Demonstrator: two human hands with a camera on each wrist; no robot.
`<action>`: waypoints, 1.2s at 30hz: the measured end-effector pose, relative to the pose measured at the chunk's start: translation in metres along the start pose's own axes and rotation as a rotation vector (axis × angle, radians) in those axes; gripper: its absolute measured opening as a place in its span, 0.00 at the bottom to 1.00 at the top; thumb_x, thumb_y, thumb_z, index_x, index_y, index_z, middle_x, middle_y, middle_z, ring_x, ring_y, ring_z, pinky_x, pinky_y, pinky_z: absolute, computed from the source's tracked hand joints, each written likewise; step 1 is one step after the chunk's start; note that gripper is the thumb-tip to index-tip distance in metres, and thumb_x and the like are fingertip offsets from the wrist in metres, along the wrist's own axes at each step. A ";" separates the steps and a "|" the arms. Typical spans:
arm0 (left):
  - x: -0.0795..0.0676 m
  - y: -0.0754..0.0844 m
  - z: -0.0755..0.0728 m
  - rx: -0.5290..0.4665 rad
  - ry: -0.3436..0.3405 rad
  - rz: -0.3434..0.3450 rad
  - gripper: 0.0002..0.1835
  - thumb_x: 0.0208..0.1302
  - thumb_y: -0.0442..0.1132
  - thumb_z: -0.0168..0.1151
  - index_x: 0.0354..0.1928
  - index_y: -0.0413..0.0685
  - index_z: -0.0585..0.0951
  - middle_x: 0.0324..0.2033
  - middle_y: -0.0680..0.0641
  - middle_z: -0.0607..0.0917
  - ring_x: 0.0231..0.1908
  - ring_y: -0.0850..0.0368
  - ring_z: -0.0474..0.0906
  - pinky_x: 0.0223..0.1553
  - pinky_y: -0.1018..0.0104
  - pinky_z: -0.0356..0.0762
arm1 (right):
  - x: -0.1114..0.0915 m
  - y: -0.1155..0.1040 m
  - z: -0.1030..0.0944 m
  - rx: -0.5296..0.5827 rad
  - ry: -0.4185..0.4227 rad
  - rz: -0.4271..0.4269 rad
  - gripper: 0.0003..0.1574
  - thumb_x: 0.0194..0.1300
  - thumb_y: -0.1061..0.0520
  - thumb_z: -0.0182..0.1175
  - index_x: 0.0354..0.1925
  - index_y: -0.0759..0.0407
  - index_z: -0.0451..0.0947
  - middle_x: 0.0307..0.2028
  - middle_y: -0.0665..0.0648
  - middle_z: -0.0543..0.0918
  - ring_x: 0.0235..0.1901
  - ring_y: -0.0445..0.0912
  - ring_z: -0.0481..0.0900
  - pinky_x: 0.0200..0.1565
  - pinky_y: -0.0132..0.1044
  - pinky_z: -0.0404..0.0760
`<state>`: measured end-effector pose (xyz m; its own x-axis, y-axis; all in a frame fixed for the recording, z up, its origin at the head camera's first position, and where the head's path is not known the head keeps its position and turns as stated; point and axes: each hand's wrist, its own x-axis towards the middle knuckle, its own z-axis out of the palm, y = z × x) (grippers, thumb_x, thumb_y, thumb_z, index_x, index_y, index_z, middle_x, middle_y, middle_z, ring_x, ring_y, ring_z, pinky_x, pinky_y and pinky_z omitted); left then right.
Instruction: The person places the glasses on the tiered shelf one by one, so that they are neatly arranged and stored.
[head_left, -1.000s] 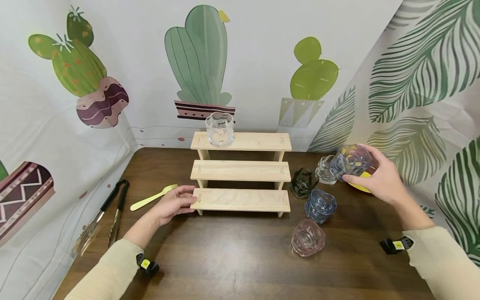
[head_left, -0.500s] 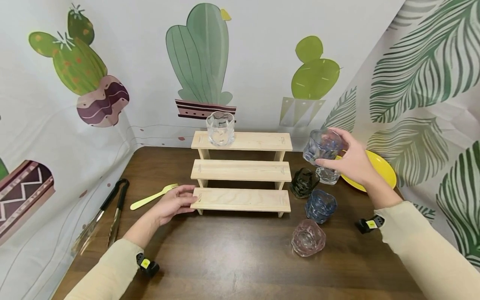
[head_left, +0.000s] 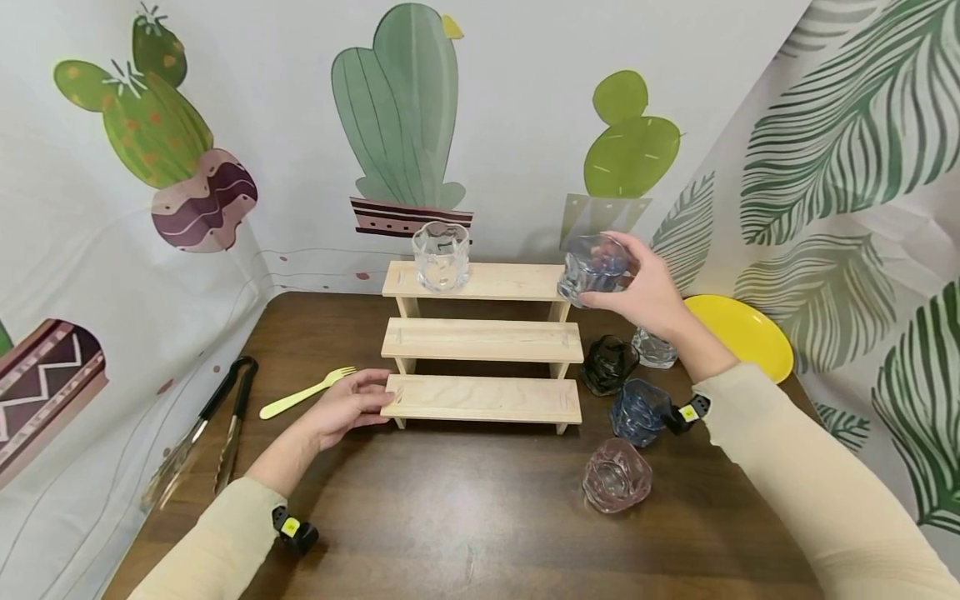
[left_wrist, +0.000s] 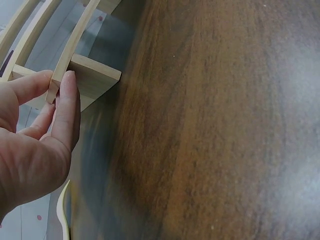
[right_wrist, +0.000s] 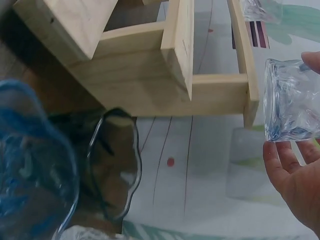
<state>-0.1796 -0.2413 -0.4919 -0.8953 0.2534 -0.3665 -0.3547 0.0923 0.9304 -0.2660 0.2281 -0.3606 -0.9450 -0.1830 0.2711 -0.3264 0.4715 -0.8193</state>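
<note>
I'm watching | left of centre — left hand (head_left: 348, 408) pinching bottom shelf (head_left: 483, 400) | right of centre — right hand (head_left: 647, 287) gripping raised glass (head_left: 585, 277)

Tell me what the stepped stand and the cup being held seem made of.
Stepped stand: probably wood, pale and matte, with visible grain. Held cup: likely glass, glossy and faintly blue, see-through with bright highlights; clear plastic is possible.
</note>
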 end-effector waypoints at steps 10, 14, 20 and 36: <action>0.000 0.001 0.000 -0.004 -0.008 0.002 0.35 0.70 0.33 0.67 0.73 0.32 0.64 0.52 0.38 0.80 0.45 0.50 0.85 0.48 0.55 0.87 | 0.023 -0.009 0.027 0.073 -0.047 -0.016 0.59 0.53 0.56 0.82 0.76 0.52 0.63 0.62 0.57 0.77 0.58 0.52 0.77 0.61 0.49 0.77; 0.000 0.001 0.000 -0.002 0.003 -0.005 0.34 0.71 0.33 0.66 0.74 0.32 0.64 0.52 0.37 0.80 0.45 0.50 0.84 0.49 0.55 0.87 | 0.031 -0.011 0.038 0.085 -0.058 -0.041 0.59 0.52 0.56 0.83 0.76 0.54 0.63 0.61 0.56 0.78 0.57 0.52 0.78 0.58 0.47 0.79; 0.000 0.000 -0.001 0.001 0.001 -0.005 0.34 0.72 0.33 0.65 0.74 0.32 0.63 0.52 0.37 0.81 0.45 0.51 0.85 0.49 0.55 0.86 | 0.037 -0.014 0.051 0.080 -0.079 -0.024 0.62 0.50 0.54 0.84 0.76 0.53 0.63 0.61 0.57 0.77 0.56 0.53 0.78 0.57 0.48 0.81; 0.000 0.001 0.001 -0.010 0.002 -0.005 0.34 0.71 0.32 0.65 0.74 0.32 0.64 0.51 0.38 0.81 0.44 0.51 0.85 0.47 0.57 0.87 | 0.041 -0.021 0.060 0.153 -0.098 -0.005 0.60 0.50 0.58 0.83 0.76 0.54 0.63 0.64 0.60 0.75 0.59 0.56 0.77 0.64 0.49 0.78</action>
<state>-0.1802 -0.2402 -0.4911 -0.8941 0.2508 -0.3710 -0.3617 0.0838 0.9285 -0.2967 0.1593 -0.3627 -0.9341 -0.2721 0.2310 -0.3170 0.3350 -0.8873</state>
